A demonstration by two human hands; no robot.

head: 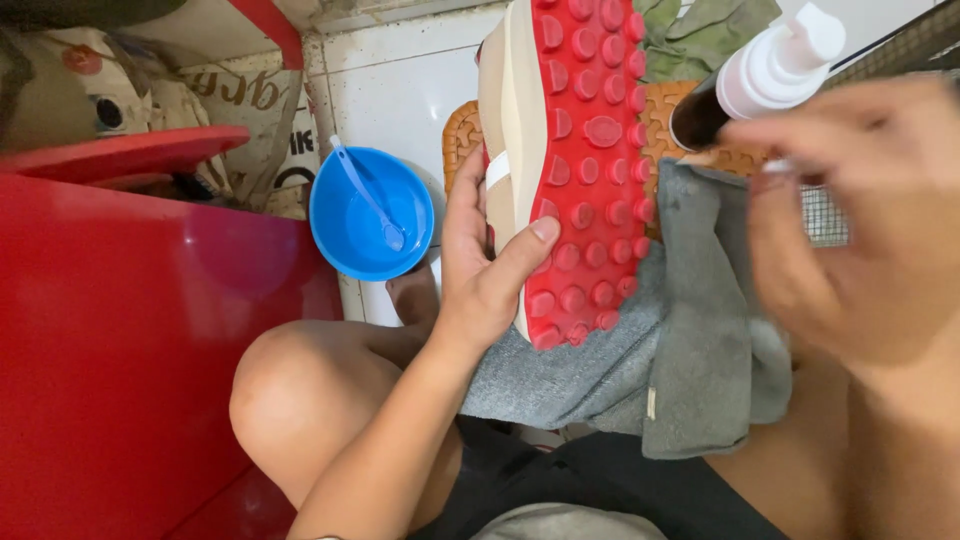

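My left hand point(482, 262) grips a shoe point(565, 160) by its heel end, sole up, showing a red studded sole and a cream side. The shoe rests over a grey towel point(690, 340) draped on my lap. My right hand point(860, 220), blurred and close to the camera, is wrapped around a dark pump bottle point(760, 80) with a white pump head, held to the right of the shoe.
A blue bowl point(345, 235) with liquid and a blue toothbrush point(368, 195) sits on the white tiled floor to the left. A large red plastic object point(120, 340) fills the left side. An orange woven mat point(680, 115) and green cloth point(700, 35) lie beyond the shoe.
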